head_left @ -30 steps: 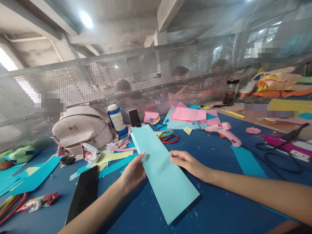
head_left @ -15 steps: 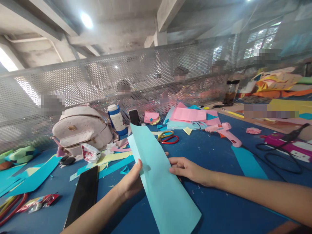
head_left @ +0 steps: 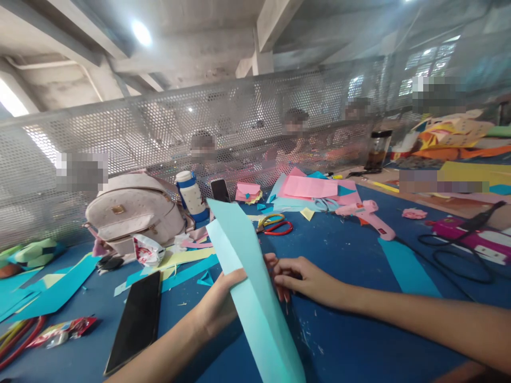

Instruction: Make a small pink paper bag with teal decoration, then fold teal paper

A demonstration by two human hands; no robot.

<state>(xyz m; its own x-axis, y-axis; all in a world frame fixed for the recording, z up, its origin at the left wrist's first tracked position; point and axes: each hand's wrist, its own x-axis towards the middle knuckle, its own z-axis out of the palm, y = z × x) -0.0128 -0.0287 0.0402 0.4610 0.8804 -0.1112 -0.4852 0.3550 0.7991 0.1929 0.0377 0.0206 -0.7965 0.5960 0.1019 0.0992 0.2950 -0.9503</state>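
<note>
A long light-blue paper point(head_left: 255, 298), folded lengthwise, slants over the blue table, its lower end running out of the frame. My left hand point(head_left: 223, 303) is closed on its left edge, the thumb on top and some fingers hidden beneath. To the right, my right hand point(head_left: 305, 279) is beside the paper's right edge with its fingers curled. Whether it touches or grips the paper cannot be made out. Red-handled scissors point(head_left: 277, 226) lie beyond the hands.
A black phone point(head_left: 136, 322) lies left of my left forearm. Behind are a pale backpack point(head_left: 133, 207), a white-and-blue bottle point(head_left: 191, 197) and pink paper point(head_left: 309, 187). On the right lie a pink glue gun point(head_left: 371, 217) and its cable. People sit behind the mesh screen point(head_left: 247, 111).
The light-blue paper has turned and looks narrower, with its left flap showing more. My left thumb lies flatter across it. My right hand's fingers now show beside the edge.
</note>
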